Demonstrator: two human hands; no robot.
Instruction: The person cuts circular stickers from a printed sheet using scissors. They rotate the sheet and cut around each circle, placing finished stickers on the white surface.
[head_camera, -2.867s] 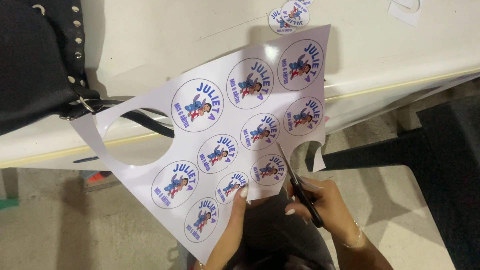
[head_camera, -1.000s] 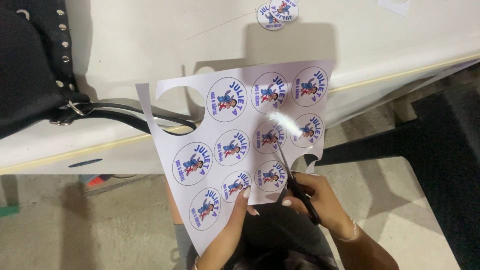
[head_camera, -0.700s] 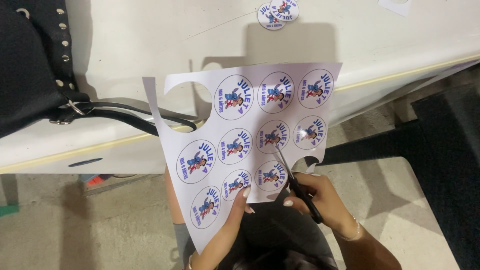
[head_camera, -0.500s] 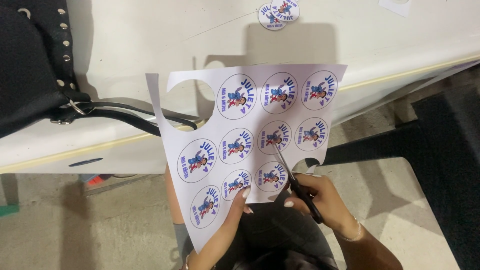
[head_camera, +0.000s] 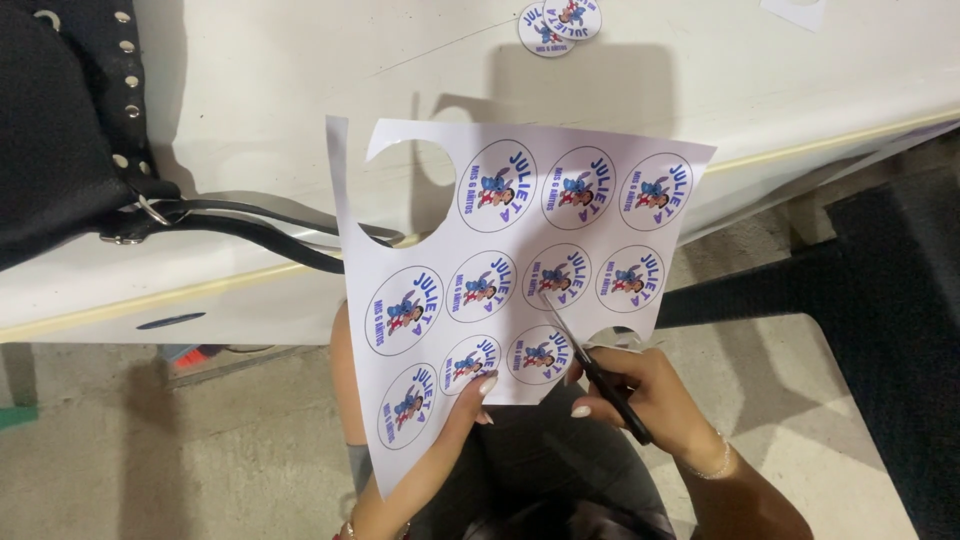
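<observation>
A white printed sheet (head_camera: 440, 250) carries several round blue stickers with a cartoon figure; round holes are cut out of its upper left and lower right edges. My left hand (head_camera: 455, 420) pinches the sheet's bottom edge from below. My right hand (head_camera: 640, 395) grips black-handled scissors (head_camera: 590, 365), whose blades reach into the sheet between two round stickers near its lower right. Two cut-out round stickers (head_camera: 558, 22) lie on the white table (head_camera: 260, 90) at the top.
A black studded bag (head_camera: 60, 120) rests on the table's left end, its strap (head_camera: 250, 235) trailing under the sheet. A paper scrap (head_camera: 795, 12) lies at the top right. Below are a concrete floor (head_camera: 180, 450) and a dark mat (head_camera: 890, 330) at right.
The sheet has been turned clockwise, so its top edge now lies nearly level. The scissors stay in the sheet's lower right with the blades further into the paper.
</observation>
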